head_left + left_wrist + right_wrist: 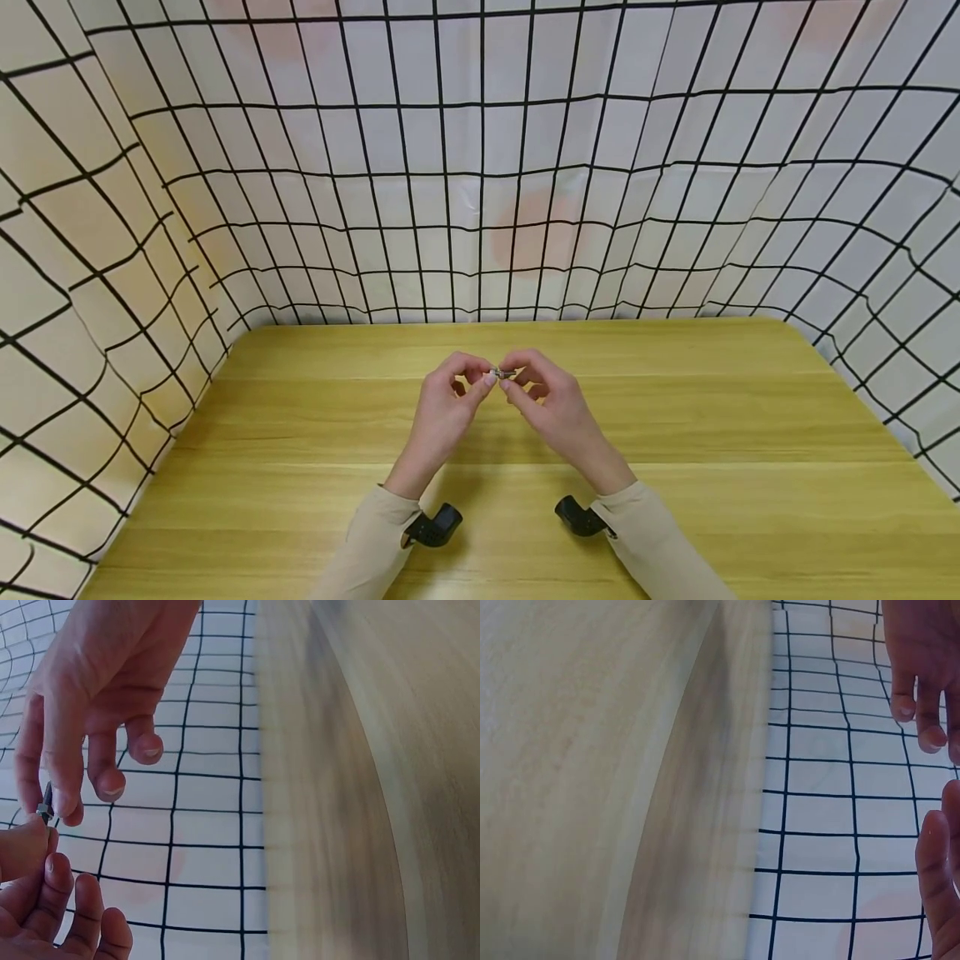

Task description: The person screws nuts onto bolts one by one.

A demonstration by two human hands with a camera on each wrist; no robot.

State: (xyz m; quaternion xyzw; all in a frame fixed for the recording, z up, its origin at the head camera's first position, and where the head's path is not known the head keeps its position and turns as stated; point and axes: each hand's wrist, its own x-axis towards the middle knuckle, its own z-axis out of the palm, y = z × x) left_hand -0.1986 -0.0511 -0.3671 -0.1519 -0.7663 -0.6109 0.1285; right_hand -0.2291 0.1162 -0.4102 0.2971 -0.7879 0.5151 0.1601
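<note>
A small metal bolt (507,374) with a nut (45,811) on its dark shaft is held between both hands, over the table. My left hand (442,400) pinches one end between thumb and index finger. From the other side, my right hand (551,404) pinches the shaft with its thumb and fingertips. The left wrist view has the left hand (45,900) below the nut and the right hand (97,697) above it. In the right wrist view only some fingers of each hand show at the right edge; the bolt is out of sight there.
The wooden table (300,450) spreads beneath both hands. White walls with a black grid (465,192) close in the back and sides. A black wrist camera (433,527) sits at the left sleeve, and another black camera (580,517) at the right.
</note>
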